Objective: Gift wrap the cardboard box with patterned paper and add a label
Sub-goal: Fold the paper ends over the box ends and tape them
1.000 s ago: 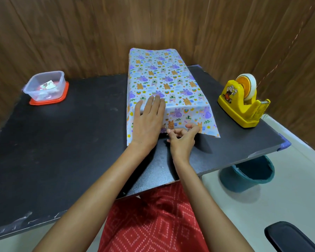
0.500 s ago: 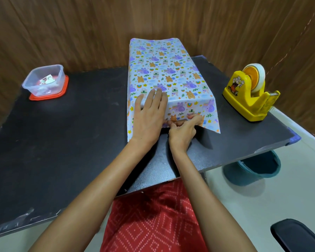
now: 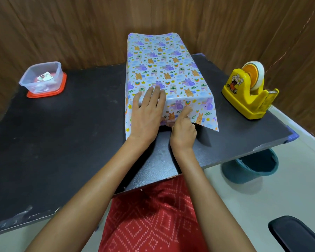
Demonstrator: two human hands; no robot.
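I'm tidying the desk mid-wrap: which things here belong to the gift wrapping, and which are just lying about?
In use: patterned paper, near flap loose; left hand flat on it; right hand at the flap; tape dispenser; clear tub with a small card, possibly the label.
Lying about: teal bin under the table; black seat edge.

The pale glossy wrapping paper [image 3: 164, 70] carries purple and orange animals, rainbows, green sprigs and yellow stars. The matte table top [image 3: 62, 133] is black. The plastic tape dispenser [image 3: 244, 95] is yellow, with an orange-cored white roll. The clear plastic tub [image 3: 57, 70] has a red lid [image 3: 63, 85]. The wood-grain wall [image 3: 62, 24] is brown. The cloth garment [image 3: 153, 224] is red with white diamonds. The round bucket [image 3: 244, 172] is teal.
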